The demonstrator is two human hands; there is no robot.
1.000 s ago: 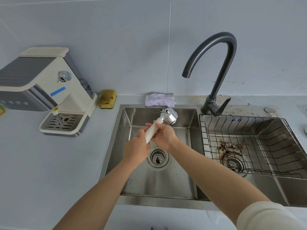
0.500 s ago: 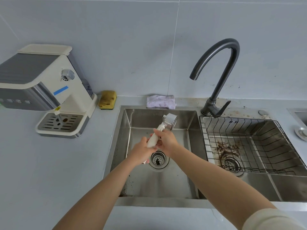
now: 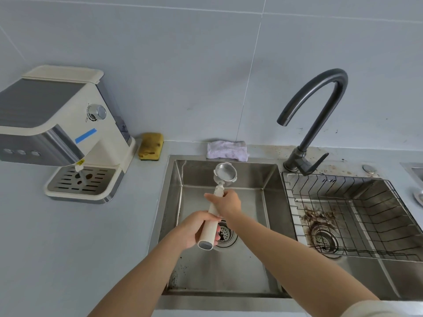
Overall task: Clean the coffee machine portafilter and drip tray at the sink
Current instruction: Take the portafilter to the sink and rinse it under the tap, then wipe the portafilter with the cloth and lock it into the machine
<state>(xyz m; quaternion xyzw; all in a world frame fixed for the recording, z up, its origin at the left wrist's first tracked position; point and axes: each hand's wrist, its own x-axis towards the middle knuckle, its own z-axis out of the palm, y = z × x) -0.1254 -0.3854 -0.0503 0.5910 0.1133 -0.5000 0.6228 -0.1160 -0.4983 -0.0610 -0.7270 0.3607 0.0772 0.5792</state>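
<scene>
Rotated since half a second ago, the portafilter (image 3: pixel 208 233) now shows its open metal cup to the camera, with its handle end nearest, above the drain (image 3: pixel 226 236) of the sink (image 3: pixel 270 202). The left hand (image 3: pixel 194 229) wraps the lower handle and the right hand (image 3: pixel 229 205) grips it nearer the cup. The drip tray (image 3: pixel 80 179) sits in the coffee machine (image 3: pixel 57 124), well left of the drain. The handle and left fingers cover part of the drain. Whether the cup holds residue is unclear.
</scene>
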